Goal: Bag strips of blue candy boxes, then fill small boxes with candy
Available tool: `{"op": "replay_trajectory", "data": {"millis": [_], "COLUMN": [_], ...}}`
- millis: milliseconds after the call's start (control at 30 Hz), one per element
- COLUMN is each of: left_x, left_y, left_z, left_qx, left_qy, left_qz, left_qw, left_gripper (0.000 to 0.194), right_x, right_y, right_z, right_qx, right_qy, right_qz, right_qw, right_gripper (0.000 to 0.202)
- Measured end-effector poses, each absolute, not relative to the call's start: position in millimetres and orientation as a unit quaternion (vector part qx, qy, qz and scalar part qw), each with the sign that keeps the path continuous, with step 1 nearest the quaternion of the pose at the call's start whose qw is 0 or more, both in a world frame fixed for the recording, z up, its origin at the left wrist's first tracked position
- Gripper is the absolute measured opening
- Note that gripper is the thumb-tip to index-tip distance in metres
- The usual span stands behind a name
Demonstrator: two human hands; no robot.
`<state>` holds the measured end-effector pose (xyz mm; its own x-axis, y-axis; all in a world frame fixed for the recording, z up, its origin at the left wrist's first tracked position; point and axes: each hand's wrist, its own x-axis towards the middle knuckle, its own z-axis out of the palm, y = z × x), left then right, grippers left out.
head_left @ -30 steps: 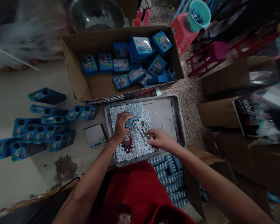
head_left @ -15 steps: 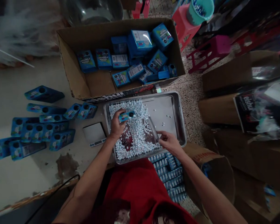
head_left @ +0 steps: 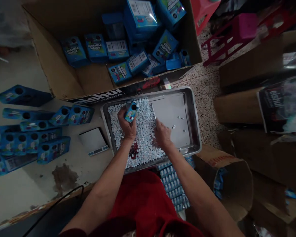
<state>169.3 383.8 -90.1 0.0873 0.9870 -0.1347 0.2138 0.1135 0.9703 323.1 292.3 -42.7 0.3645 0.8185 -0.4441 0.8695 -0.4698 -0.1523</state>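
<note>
My left hand is wrapped round a small blue candy box with a round hole in its face, tilted above the candies. My right hand is closed on a thin, flat, pale piece; its edge sticks out past my fingers, and the hand covers the rest. Small pale blue and white candies fill the left part of a metal tray. My right hand is at the border of the heap, where the bare tray floor starts. A few loose candies lie on that floor.
A large cardboard box with blue candy boxes stands beyond the tray. A scale and several blue boxes with holes are at the left. Rows of packed blue boxes lie below the tray. Cartons and a pink stool are at right.
My right hand has moved left from the tray's near right side and closed on the flat piece, which now stands on edge. My left hand has turned the candy box more upright. The view has shifted closer.
</note>
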Motion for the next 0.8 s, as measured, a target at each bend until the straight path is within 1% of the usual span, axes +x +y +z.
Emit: {"op": "replay_trajectory", "data": {"millis": [67, 100, 167, 267, 333, 433, 500, 567, 667, 800], "left_x": [185, 192, 203, 203, 191, 162, 141, 123, 105, 96], "left_y": [375, 370, 360, 348, 344, 349, 359, 369, 380, 384], "left_z": [-90, -90, -85, -70, -58, -44, -41, -43, -48, -43], "left_qx": [0.521, 0.504, 0.465, 0.414, 0.411, 0.457, 0.506, 0.554, 0.615, 0.682], "left_qy": [0.578, 0.576, 0.568, 0.573, 0.573, 0.558, 0.540, 0.518, 0.479, 0.427], "left_qz": [0.473, 0.501, 0.526, 0.519, 0.508, 0.490, 0.474, 0.453, 0.422, 0.402], "left_qw": [0.413, 0.402, 0.429, 0.480, 0.495, 0.490, 0.478, 0.468, 0.463, 0.437], "left_gripper": [0.059, 0.058, 0.055, 0.050, 0.047, 0.046, 0.043, 0.039, 0.035, 0.033], "right_x": [312, 307, 301, 295, 293, 295, 299, 305, 313, 322], "right_y": [294, 293, 288, 273, 259, 239, 231, 229, 236, 260], "right_z": [-46, -49, -55, -61, -56, -33, -10, 15, 47, 72], "right_qx": [0.821, 0.823, 0.820, 0.797, 0.772, 0.733, 0.716, 0.703, 0.681, 0.668], "right_qy": [0.509, 0.502, 0.478, 0.397, 0.329, 0.266, 0.250, 0.254, 0.284, 0.351], "right_qz": [-0.258, -0.267, -0.298, -0.398, -0.469, -0.528, -0.551, -0.572, -0.604, -0.619], "right_qw": [0.020, -0.012, -0.098, -0.219, -0.276, -0.337, -0.349, -0.339, -0.300, -0.218], "right_gripper": [0.056, 0.054, 0.052, 0.051, 0.052, 0.054, 0.054, 0.055, 0.055, 0.054]}}
